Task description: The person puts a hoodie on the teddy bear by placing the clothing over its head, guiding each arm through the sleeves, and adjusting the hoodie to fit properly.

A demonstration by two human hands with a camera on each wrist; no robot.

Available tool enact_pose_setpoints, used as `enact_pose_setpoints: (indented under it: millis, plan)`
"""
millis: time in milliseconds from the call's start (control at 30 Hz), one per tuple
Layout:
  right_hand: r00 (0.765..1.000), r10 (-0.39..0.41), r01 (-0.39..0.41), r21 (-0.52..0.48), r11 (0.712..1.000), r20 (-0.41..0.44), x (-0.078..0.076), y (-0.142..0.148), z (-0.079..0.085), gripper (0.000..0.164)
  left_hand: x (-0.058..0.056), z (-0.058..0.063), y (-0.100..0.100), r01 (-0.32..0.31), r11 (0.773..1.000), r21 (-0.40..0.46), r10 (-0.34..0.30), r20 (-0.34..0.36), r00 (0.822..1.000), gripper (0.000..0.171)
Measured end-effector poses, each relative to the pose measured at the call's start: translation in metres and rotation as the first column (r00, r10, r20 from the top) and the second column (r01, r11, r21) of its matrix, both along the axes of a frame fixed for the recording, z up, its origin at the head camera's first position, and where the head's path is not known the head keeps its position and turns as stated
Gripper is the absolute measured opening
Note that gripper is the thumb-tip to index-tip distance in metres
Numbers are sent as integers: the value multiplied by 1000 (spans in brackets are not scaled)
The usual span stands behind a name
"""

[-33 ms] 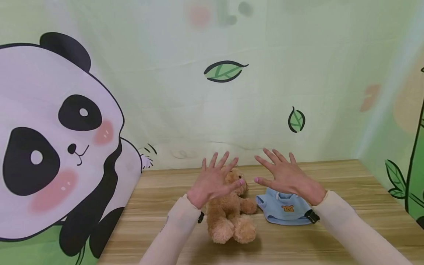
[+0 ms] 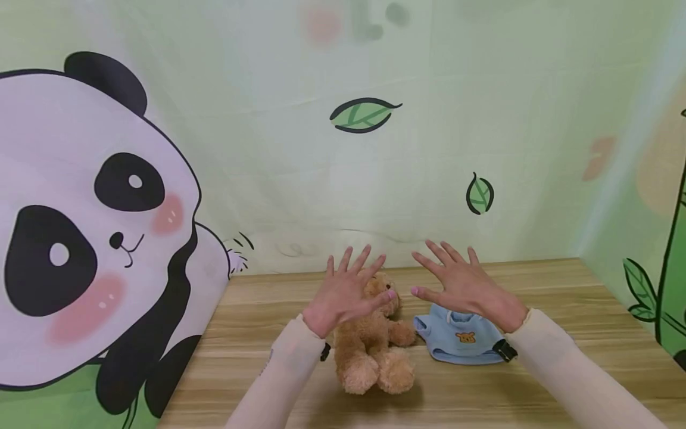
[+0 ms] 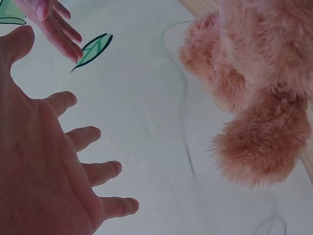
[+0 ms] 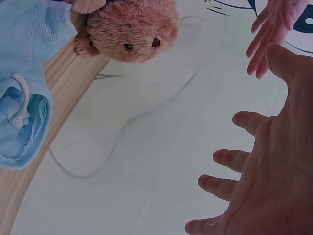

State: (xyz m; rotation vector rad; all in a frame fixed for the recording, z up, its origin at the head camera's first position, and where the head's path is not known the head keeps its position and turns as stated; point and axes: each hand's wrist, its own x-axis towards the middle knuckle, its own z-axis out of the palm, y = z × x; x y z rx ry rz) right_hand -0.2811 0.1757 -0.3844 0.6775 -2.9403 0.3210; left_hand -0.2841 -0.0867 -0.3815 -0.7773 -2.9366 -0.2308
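Observation:
A brown teddy bear (image 2: 370, 339) lies on the wooden table with its feet toward the near edge. To its right is a small light-blue shirt (image 2: 450, 351) with a bear emblem on the front, spread flat. My left hand (image 2: 345, 292) hovers over the bear, fingers straight and spread, partly hiding its head and body. Over the shirt's upper part I hold out my right hand (image 2: 463, 286), its fingers also spread. Both palms are bare in the wrist views. The right wrist view shows the bear's face (image 4: 132, 32) and the shirt's blue opening with a pale cord.
Behind the wooden table (image 2: 257, 357) hangs a pale green cloth backdrop (image 2: 300, 179) printed with leaves. A large printed panda (image 2: 123, 196) covers the left side, and printed plants show at the right. Black straps sit at both of my cream sleeves (image 2: 284, 375).

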Motion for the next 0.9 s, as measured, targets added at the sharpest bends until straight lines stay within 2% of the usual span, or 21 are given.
enact_pose_setpoints:
  millis: [500,900]
  plan:
    - [999,-1,1,9,1000,-39,4,2,-3,76,1,-1,2,-2,1000,-1,2,10,1000,77]
    - [999,-27,27,31,999,-21,5,15,-9,78,4,2,12,-1,1000,11,1,48,999,77]
